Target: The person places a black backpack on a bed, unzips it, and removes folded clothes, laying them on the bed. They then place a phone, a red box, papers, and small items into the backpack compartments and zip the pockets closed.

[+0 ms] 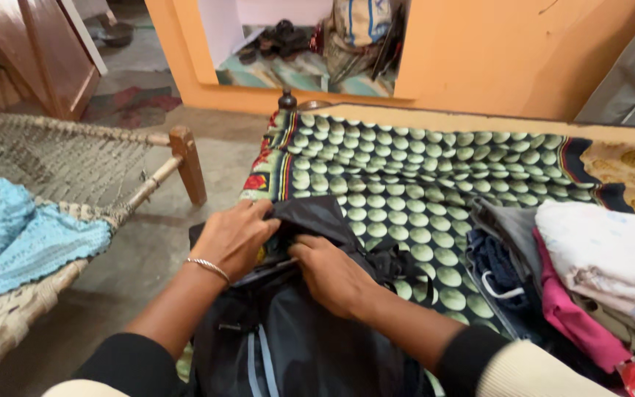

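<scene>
Both forearms reach forward over the bed's edge, the left hand cupped with its grip pinching the black backpack's top flap, the right hand pressed knuckles-up, fingers curled into the same opening, beside folded clothes.

A bed covered with a dark spread patterned in pale green discs carries everything, its wooden edge running along the far side beyond the hands. A black backpack lies on the near part of the spread, directly under the left hand and right hand. To the right of the right hand, close by, a stack of folded clothes rests on the same spread.
</scene>
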